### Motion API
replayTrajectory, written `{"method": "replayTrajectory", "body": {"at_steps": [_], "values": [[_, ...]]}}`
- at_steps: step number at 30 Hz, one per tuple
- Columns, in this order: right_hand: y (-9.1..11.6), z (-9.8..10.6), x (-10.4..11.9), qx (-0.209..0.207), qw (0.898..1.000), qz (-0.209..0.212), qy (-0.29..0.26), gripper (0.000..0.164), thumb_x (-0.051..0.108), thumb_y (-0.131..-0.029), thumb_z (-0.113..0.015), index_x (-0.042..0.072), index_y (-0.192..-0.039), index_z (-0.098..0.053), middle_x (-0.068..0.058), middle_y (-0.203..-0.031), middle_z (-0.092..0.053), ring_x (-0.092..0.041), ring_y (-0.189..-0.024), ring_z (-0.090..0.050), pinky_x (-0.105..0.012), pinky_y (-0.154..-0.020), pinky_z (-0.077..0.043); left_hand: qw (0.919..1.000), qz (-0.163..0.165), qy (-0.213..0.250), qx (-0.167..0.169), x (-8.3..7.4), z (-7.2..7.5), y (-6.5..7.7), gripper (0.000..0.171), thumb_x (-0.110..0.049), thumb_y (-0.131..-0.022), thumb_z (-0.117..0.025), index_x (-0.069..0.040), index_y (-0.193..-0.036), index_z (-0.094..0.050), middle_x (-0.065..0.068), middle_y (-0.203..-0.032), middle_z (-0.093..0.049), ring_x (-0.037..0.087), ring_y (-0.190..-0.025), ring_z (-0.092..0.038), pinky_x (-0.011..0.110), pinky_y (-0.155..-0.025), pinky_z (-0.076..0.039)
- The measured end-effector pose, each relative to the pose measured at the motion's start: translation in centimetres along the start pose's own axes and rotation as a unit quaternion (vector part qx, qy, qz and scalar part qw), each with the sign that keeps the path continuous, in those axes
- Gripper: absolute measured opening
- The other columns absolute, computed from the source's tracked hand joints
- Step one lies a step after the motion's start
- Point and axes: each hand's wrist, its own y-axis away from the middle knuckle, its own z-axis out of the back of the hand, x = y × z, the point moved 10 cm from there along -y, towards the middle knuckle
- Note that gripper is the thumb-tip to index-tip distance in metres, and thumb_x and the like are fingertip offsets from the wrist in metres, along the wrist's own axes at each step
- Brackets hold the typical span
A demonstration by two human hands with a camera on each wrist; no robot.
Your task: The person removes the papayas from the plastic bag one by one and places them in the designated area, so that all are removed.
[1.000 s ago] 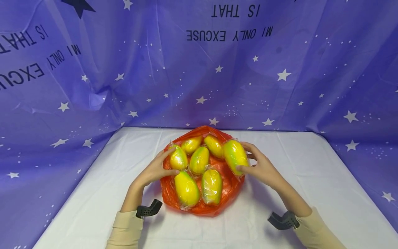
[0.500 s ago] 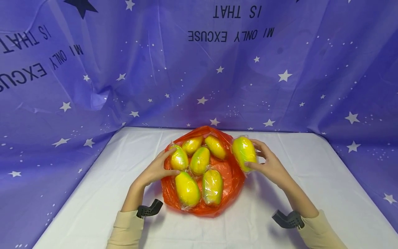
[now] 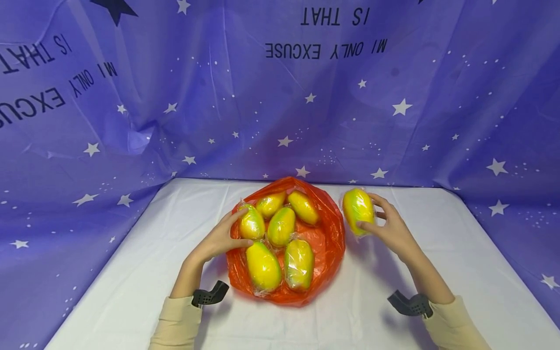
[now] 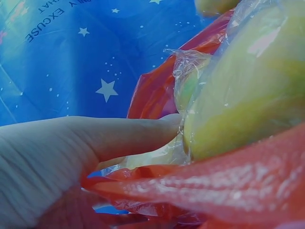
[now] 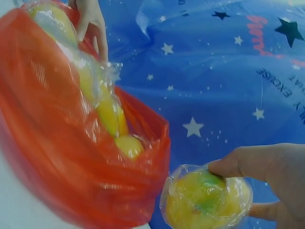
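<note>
A creased purple backdrop (image 3: 262,112) printed with white stars (image 3: 401,107), upside-down black lettering (image 3: 293,51) and what seems a larger black star (image 3: 116,9) cut off at the top hangs behind and along both sides of a white-covered table (image 3: 477,272).

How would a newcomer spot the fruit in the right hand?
On the white table sits a red bag. To its right, the right hand grips a plastic-wrapped, yellow-green fruit. It alone is outside; six similar fruits lie inside.

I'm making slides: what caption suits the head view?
Right hand holds one wrapped fruit beside a red bag of six more, left hand at bag's edge.
</note>
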Motion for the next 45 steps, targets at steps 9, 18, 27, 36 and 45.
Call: {"method": "replayTrajectory", "body": {"at_steps": [9,18,27,36,45], "values": [[-0.8,0.3,-2.7,0.001,0.999,-0.04,0.002,0.08,0.021,-0.087,-0.07,0.006,-0.152,-0.026,-0.029,-0.143,-0.035,-0.048,-0.12,-0.045,-0.055,-0.088,-0.049,1.0,0.002,-0.002,0.001,0.1,0.0,-0.1,0.09,-0.028,-0.076,-0.081,-0.014,-0.151,-0.033,0.023,-0.15,-0.028,0.041,-0.134,-0.033,0.062,-0.105,-0.028],[-1.1,0.5,-4.5,-0.007,0.997,-0.071,-0.023,0.082,0.019,-0.086,-0.071,0.001,-0.15,-0.022,-0.032,-0.142,-0.034,-0.049,-0.122,-0.042,-0.051,-0.092,-0.047,1.0,0.001,-0.006,0.002,0.0,0.0,-0.3,0.088,-0.029,-0.078,-0.08,-0.013,-0.151,-0.033,0.024,-0.151,-0.027,0.042,-0.134,-0.032,0.062,-0.105,-0.027],[-1.5,0.3,-6.3,-0.005,0.996,-0.086,-0.022,0.083,0.02,-0.085,-0.073,-0.001,-0.148,-0.024,-0.033,-0.141,-0.035,-0.049,-0.122,-0.045,-0.044,-0.09,-0.049,1.0,-0.007,-0.005,0.003,-0.2,0.1,-0.5,0.087,-0.027,-0.079,-0.08,-0.011,-0.151,-0.034,0.025,-0.152,-0.025,0.043,-0.135,-0.031,0.063,-0.105,-0.027],[-1.8,-0.2,-7.7,-0.003,0.995,-0.097,-0.018,0.084,0.022,-0.085,-0.073,-0.004,-0.146,-0.022,-0.034,-0.14,-0.034,-0.05,-0.12,-0.048,-0.033,-0.08,-0.054,0.9999,-0.003,-0.01,0.001,-0.1,0.2,-0.2,0.087,-0.028,-0.079,-0.079,-0.012,-0.151,-0.033,0.027,-0.15,-0.026,0.045,-0.133,-0.032,0.064,-0.104,-0.027],[-1.9,-0.8,-8.3,0.005,0.994,-0.108,-0.013,0.084,0.021,-0.086,-0.072,-0.004,-0.147,-0.019,-0.034,-0.141,-0.032,-0.049,-0.123,-0.044,-0.041,-0.084,-0.054,0.9999,-0.001,-0.012,0.0,0.0,0.0,0.0,0.085,-0.028,-0.08,-0.078,-0.011,-0.15,-0.034,0.026,-0.149,-0.028,0.045,-0.133,-0.033,0.064,-0.105,-0.026]]}}
